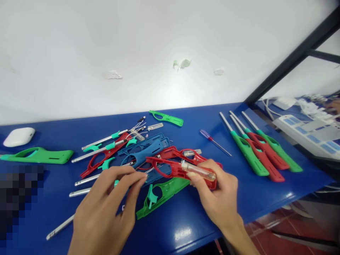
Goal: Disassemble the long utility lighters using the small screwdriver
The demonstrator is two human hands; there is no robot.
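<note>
My right hand point(219, 193) grips a red lighter shell half point(170, 168) with a clear fuel tube point(199, 171) lying in it, held just above the blue table point(186, 226). My left hand point(106, 209) hovers over the pile with its fingers stretched toward the red shell's front end, holding nothing. Under and behind them lies a heap of lighter parts: blue shell halves point(145, 150), a green shell half point(162, 194), red shells point(105, 157) and several metal nozzle tubes point(82, 180).
Several assembled green and red lighters point(255, 150) lie in a row at the right. A small screwdriver point(214, 141) lies between them and the pile. A green shell point(39, 156) and a white object point(18, 136) sit at far left. A white wall stands behind.
</note>
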